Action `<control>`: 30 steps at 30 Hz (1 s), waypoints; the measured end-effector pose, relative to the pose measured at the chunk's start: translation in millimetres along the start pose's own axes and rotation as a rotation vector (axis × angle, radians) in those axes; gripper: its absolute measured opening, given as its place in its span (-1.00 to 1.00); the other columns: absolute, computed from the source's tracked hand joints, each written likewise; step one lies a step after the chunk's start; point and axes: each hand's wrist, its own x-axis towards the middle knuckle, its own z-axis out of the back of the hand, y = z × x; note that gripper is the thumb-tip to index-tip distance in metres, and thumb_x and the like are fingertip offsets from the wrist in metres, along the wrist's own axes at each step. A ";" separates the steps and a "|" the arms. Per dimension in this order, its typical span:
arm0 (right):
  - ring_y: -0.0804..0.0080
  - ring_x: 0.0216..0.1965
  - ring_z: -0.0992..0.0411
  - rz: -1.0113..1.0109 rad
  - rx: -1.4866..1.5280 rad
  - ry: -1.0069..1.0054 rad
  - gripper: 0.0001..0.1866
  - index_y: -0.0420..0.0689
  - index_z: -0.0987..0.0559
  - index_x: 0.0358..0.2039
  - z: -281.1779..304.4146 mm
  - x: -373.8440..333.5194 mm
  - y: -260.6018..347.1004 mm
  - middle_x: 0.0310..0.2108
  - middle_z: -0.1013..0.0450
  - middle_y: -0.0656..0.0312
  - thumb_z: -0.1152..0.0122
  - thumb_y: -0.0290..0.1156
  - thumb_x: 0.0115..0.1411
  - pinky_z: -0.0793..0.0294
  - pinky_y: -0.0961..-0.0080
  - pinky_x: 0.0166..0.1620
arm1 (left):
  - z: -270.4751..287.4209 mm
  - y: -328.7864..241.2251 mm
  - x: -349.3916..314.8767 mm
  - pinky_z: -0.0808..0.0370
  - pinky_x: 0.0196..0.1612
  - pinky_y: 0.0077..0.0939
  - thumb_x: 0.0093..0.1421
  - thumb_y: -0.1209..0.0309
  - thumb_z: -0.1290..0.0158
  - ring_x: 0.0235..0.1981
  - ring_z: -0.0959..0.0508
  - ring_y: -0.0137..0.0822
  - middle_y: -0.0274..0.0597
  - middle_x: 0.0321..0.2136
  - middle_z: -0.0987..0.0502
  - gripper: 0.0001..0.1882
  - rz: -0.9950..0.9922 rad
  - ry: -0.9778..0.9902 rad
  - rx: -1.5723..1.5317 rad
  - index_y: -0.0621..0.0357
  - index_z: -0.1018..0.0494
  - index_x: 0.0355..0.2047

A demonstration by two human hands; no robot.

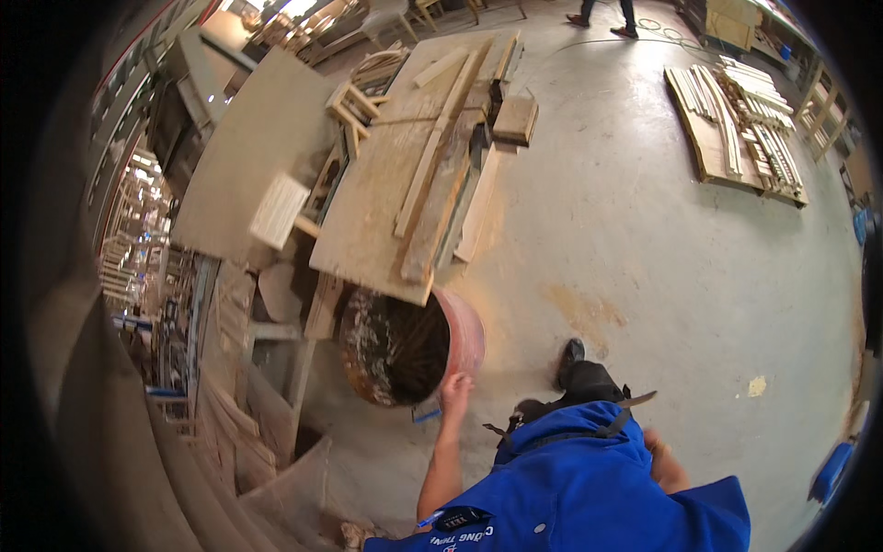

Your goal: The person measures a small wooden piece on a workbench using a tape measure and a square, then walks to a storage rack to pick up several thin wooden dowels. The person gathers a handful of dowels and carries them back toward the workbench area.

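My left hand (455, 390) is at the near right rim of a large round red bin (466, 331), with its fingers closed over the edge. The bin's inside is dark and stained, and what lies at its bottom is hard to make out. A worn wooden tabletop (372, 212) juts out just over the bin's far rim. On that top lie long wooden boards (441, 138). My right hand (654, 442) hangs beside my hip, partly covered by my blue shirt, and its fingers do not show.
A wide board (258, 147) leans at the left, beside wooden frames. Below it stand dusty wooden legs and sheets (276, 414). A pallet (736, 138) stacked with wooden strips sits on the floor at far right. Someone's legs (607, 14) show at the top.
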 end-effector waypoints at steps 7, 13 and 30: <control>0.54 -0.52 -0.37 0.631 0.326 -0.417 -0.65 -0.24 -0.49 -0.19 183.3 10.9 346.9 -0.55 -0.42 0.26 0.00 -0.25 0.13 -0.35 0.57 -0.51 | -107.0 -112.3 200.1 -0.42 -0.19 -0.57 0.15 0.34 0.02 -0.30 -0.52 -0.42 -0.18 -0.37 -0.53 -0.69 -0.134 0.353 -0.145 0.34 -0.41 -0.19; 0.62 -0.56 -0.33 0.496 0.424 -0.572 -0.71 -0.21 -0.49 -0.27 244.1 32.1 453.5 -0.58 -0.37 0.31 0.05 -0.26 0.16 -0.31 0.66 -0.60 | -163.0 -277.8 396.0 -0.43 -0.21 -0.60 0.16 0.34 0.02 -0.35 -0.51 -0.47 -0.24 -0.41 -0.53 -0.74 -0.463 0.456 -0.230 0.30 -0.43 -0.24; 0.43 -0.70 -0.38 -0.252 0.219 -0.096 -0.71 -0.14 -0.54 -0.40 287.2 171.2 494.0 -0.62 -0.43 0.21 -0.07 -0.17 0.06 -0.33 0.50 -0.71 | -182.7 -498.5 884.4 -0.14 0.15 0.00 -0.17 -0.04 -0.21 0.19 -0.07 -0.03 -0.11 0.22 0.02 -0.01 -0.318 -0.146 0.809 0.15 -0.02 0.17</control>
